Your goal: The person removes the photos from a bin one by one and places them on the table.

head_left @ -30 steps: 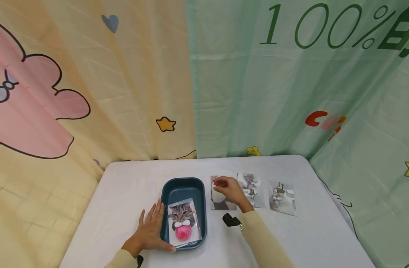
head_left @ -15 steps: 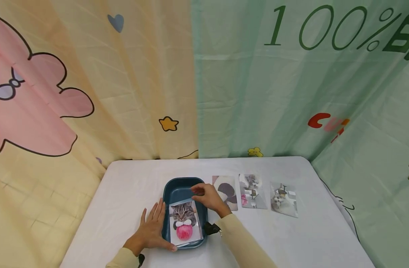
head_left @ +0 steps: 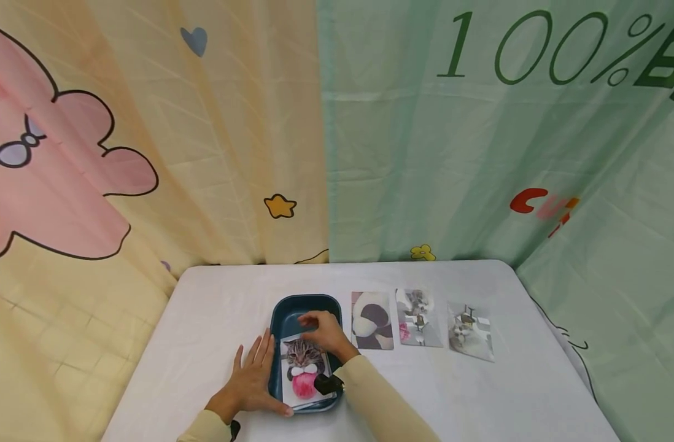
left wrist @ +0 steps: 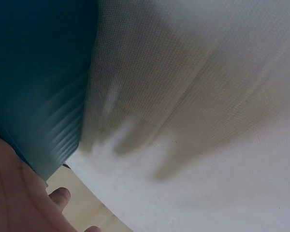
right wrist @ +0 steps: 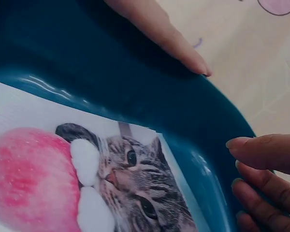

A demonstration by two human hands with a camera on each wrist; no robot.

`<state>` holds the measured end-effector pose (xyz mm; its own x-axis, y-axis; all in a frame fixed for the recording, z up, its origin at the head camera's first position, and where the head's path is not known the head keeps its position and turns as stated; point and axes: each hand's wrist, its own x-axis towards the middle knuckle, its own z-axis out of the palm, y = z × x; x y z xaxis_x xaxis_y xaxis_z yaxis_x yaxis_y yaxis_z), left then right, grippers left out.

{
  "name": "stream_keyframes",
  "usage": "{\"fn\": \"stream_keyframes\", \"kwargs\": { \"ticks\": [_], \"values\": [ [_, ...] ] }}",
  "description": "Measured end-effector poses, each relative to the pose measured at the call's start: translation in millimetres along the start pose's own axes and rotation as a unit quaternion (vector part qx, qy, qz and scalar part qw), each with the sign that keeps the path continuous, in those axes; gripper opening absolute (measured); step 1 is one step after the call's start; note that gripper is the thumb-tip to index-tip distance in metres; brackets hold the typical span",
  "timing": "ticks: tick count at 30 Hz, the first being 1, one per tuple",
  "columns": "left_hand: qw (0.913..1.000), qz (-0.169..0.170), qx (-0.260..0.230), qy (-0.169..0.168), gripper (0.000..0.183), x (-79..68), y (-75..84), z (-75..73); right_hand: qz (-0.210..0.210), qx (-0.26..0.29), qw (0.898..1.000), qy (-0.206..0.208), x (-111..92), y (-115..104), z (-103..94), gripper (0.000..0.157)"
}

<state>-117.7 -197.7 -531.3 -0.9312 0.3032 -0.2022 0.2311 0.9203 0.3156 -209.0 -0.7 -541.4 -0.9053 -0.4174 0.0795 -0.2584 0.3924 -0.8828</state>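
Observation:
A dark teal tray (head_left: 293, 309) holds a small stack of photo prints, the top one a cat picture (head_left: 294, 353) with a pink ball. My left hand (head_left: 251, 382) lies with spread, straight fingers against the tray's left side, its thumb at the near corner. Over the tray's far half is my right hand (head_left: 327, 333), its fingers loosely bent and nothing between them. In the right wrist view, the right fingers (right wrist: 268, 150) hang beyond the top edge of the cat picture, and a left finger (right wrist: 179, 46) touches the rim.
Three photo prints lie in a row right of the tray: a closeup print (head_left: 372, 321) in white and dark brown, a middle print (head_left: 420, 318) and a right print (head_left: 471, 331). The white table (head_left: 453, 393) is bounded behind by a printed curtain (head_left: 398, 172).
My right hand has moved left from above the leftmost loose print to over the tray. The left hand stays at the tray's side, and the prints have not moved.

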Motion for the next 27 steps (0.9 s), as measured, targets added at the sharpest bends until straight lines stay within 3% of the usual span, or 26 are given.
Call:
{"fn": "stream_keyframes", "kwargs": {
  "ticks": [9,16,19,27],
  "values": [
    [1.0000,0.008,0.003,0.005,0.149,-0.9,-0.5,0.4,0.030,-0.058,0.998,0.018,-2,5,17.8,0.027],
    [1.0000,0.003,-0.001,0.007,0.149,-0.3,-0.4,1.4,0.074,-0.140,0.987,-0.001,-4,11,25.9,0.029],
    [0.9999,0.005,-0.001,0.013,0.149,0.0,-1.8,3.8,0.074,-0.137,0.988,-0.002,-4,12,26.3,0.031],
    [1.0000,0.001,0.002,0.000,0.149,-0.3,-0.9,1.3,0.050,-0.049,0.997,0.025,-2,12,24.7,0.021]
  ]
}}
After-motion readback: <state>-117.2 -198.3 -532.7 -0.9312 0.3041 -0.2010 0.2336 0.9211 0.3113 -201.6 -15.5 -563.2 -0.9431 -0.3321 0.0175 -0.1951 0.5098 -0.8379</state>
